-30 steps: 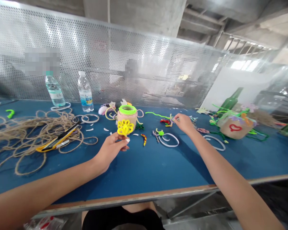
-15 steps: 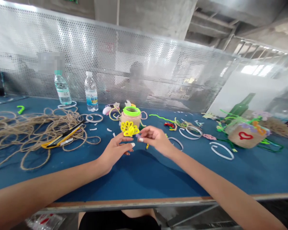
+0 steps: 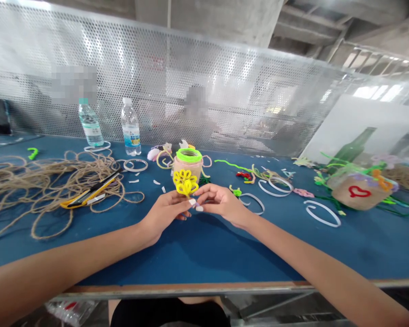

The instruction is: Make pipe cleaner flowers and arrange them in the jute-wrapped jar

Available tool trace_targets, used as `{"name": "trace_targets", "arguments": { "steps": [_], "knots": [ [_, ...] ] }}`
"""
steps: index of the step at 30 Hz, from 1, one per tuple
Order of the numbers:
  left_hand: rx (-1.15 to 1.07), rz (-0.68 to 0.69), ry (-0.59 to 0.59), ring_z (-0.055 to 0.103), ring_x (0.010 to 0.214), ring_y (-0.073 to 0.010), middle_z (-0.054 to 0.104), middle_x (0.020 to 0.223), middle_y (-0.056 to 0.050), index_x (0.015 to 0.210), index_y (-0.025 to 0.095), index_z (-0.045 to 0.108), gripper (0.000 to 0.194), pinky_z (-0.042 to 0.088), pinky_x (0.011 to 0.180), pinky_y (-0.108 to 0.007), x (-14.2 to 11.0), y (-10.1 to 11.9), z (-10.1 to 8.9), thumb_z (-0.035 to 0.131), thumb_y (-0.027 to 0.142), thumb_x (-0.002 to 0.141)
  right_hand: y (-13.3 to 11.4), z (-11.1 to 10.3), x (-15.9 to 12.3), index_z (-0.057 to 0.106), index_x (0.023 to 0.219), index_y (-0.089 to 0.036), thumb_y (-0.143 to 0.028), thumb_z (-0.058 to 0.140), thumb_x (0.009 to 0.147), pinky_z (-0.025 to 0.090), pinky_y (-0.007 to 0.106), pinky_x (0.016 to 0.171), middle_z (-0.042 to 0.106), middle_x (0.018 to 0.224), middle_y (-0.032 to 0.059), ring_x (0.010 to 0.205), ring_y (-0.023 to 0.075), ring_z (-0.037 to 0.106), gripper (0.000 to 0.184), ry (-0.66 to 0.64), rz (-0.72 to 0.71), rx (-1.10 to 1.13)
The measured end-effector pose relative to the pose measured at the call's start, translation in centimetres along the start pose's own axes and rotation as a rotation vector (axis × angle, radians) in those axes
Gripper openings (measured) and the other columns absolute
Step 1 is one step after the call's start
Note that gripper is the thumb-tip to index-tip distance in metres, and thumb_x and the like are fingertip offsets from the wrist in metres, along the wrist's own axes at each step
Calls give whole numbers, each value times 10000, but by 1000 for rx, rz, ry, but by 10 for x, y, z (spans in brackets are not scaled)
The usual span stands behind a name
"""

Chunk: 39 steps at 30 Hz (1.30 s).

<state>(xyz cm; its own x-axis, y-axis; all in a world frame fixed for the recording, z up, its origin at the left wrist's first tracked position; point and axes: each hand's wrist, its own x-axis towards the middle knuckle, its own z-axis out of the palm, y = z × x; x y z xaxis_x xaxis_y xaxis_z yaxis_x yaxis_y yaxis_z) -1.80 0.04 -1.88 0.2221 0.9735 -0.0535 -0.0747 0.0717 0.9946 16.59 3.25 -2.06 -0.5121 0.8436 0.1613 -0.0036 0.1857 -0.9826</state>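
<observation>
1. Currently, your left hand is curled closed and seems to pinch the base of a yellow pipe-cleaner flower, which stands just above its fingertips, near the middle of the bench.
2. Your right hand is half closed, with its fingertips meeting your left fingers just below the flower. Whether it grips anything cannot be told.
3. Directly behind the flower stands a pale wrapped pot with a fuzzy neon-green rim. The flower overlaps it, but whether they touch is unclear.
4. Just right of your right hand lie a small green pipe-cleaner scrap and a curled white strip.
5. Toward the bench's left end, you have a loose tangle of coarse jute twine, with a yellow utility knife lying on it.
6. Along the far edge, near the left, stand two clear plastic water bottles.
7. At the right end sit a burlap-covered box with a red heart and, behind it, a green glass bottle.
</observation>
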Motion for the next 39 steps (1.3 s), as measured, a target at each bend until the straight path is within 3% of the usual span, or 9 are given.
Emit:
{"name": "trace_targets", "arguments": {
  "steps": [5, 11, 16, 19, 23, 28, 31, 36, 39],
  "knots": [
    [2, 58, -26, 573, 628, -94, 634, 789, -12, 920, 105, 592, 404, 444, 563, -218, 1, -3, 0, 766, 289, 605, 2, 2, 0, 549, 938, -182, -174, 734, 665, 471, 275, 730, 672, 757, -17, 703, 107, 626, 330, -4, -20, -29],
    [-17, 59, -33, 573, 601, -99, 620, 674, 10, 891, 106, 567, 341, 450, 541, -209, 5, -6, -1, 738, 221, 620, 0, -2, -1, 475, 826, -198, -219, 742, 670, 460, 281, 702, 656, 761, -3, 714, 122, 619, 310, 70, -56, -116],
    [0, 100, -37, 582, 570, -95, 625, 634, 15, 877, 107, 537, 274, 474, 559, -212, 6, -6, 0, 692, 180, 664, -6, -3, -4, 482, 1053, -193, -248, 692, 723, 458, 274, 682, 589, 776, -13, 705, 113, 571, 395, 56, -61, -146],
    [83, 72, -112, 597, 570, -103, 640, 648, 4, 904, 107, 539, 258, 488, 570, -224, 5, -9, 0, 671, 171, 691, -8, -4, -6, 482, 1134, -199, -304, 670, 749, 453, 265, 656, 555, 854, 5, 732, 117, 540, 441, 42, -46, -217],
    [234, 69, -249, 617, 572, -119, 634, 641, -3, 813, 111, 557, 139, 509, 593, -248, 2, -12, 2, 637, 139, 703, -10, -4, -10, 578, 973, -179, -327, 687, 737, 398, 245, 580, 559, 789, -1, 632, 100, 489, 300, -33, 12, -384],
    [278, 66, -295, 609, 562, -108, 618, 626, 11, 772, 120, 567, 94, 505, 593, -236, -1, -10, 3, 630, 132, 703, -11, -5, -9, 608, 817, -156, -286, 673, 737, 373, 248, 588, 552, 698, -11, 620, 102, 466, 167, -20, -40, -494],
    [273, 86, -284, 607, 559, -107, 624, 635, 11, 854, 116, 583, 182, 500, 594, -234, 0, -9, 2, 659, 187, 705, -9, -6, -7, 597, 796, -155, -297, 686, 723, 366, 244, 569, 548, 687, -16, 602, 97, 459, 183, 7, -40, -424],
    [318, 169, -178, 612, 554, -118, 657, 682, 1, 1204, 100, 502, 490, 502, 600, -247, 0, -5, -2, 633, 259, 759, -10, -6, -4, 600, 754, -158, -342, 740, 681, 391, 240, 575, 559, 662, -23, 595, 93, 491, 242, 84, -3, -206],
    [387, 306, -117, 631, 600, -130, 677, 730, -14, 1176, 135, 534, 411, 514, 634, -253, 0, -3, -5, 602, 286, 799, -13, -5, -4, 619, 774, -160, -366, 761, 666, 428, 239, 591, 596, 691, -16, 609, 95, 536, 272, 110, 21, -83]
  ]
}}
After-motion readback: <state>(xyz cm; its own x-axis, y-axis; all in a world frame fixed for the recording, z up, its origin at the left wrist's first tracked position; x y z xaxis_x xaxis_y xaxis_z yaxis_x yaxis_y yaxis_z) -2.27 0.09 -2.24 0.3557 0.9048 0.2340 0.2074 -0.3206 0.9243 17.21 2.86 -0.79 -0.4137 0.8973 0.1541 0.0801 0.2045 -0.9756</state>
